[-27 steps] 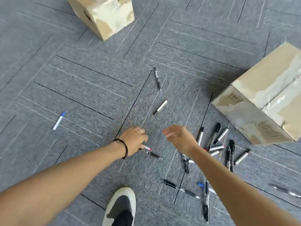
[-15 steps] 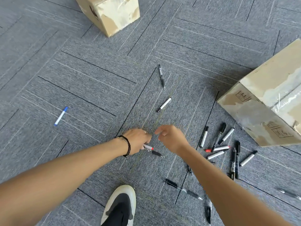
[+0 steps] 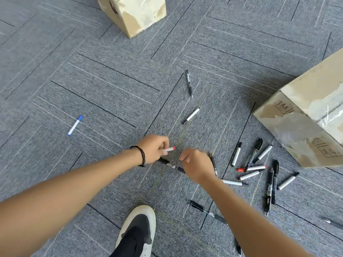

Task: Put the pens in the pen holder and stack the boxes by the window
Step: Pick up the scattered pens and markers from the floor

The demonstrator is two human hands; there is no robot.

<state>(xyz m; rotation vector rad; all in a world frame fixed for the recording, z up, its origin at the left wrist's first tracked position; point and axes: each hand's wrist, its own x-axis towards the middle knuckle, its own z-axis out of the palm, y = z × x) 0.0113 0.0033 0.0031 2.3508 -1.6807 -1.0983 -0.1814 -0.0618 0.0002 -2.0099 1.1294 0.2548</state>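
Note:
My left hand [image 3: 153,148] is closed around a white marker with a red tip [image 3: 170,149], lifted just off the carpet. A black pen [image 3: 169,164] lies on the floor between both hands. My right hand [image 3: 197,164] hovers over that pen's right end with fingers curled; a dark pen [image 3: 213,164] shows at its far edge, but whether it is held is unclear. Several more pens and markers [image 3: 256,164] lie scattered to the right. One cardboard box [image 3: 306,119] sits at the right, another [image 3: 135,12] at the top. No pen holder is in view.
A blue-capped marker [image 3: 74,125] lies alone at the left. Two pens [image 3: 189,83] [image 3: 191,115] lie beyond the hands. My shoe [image 3: 138,230] stands on the grey carpet at the bottom, near another black pen [image 3: 207,211].
My left hand has raised the red-tipped marker off the carpet. My right hand has come closer and lower, over the end of the black pen.

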